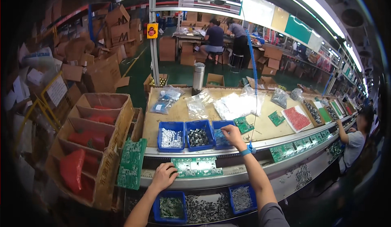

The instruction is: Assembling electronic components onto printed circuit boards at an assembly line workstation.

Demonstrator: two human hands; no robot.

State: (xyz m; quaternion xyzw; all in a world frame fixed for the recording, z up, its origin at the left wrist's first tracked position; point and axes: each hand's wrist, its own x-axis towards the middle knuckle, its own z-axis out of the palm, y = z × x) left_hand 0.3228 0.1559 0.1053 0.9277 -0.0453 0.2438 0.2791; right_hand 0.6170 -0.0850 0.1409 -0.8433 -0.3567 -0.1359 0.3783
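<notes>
Three blue bins sit in a row just behind the green board on the conveyor. The left hand rests at the board's left end, fingers curled over its edge and pressing it down, not lifting it. The right hand reaches past the board into the right bin, fingers bent down among small parts; whether they pinch one, I cannot tell. Left of that bin stand the middle bin of dark parts and the left bin of white ones. A stack of boards leans left of the board.
</notes>
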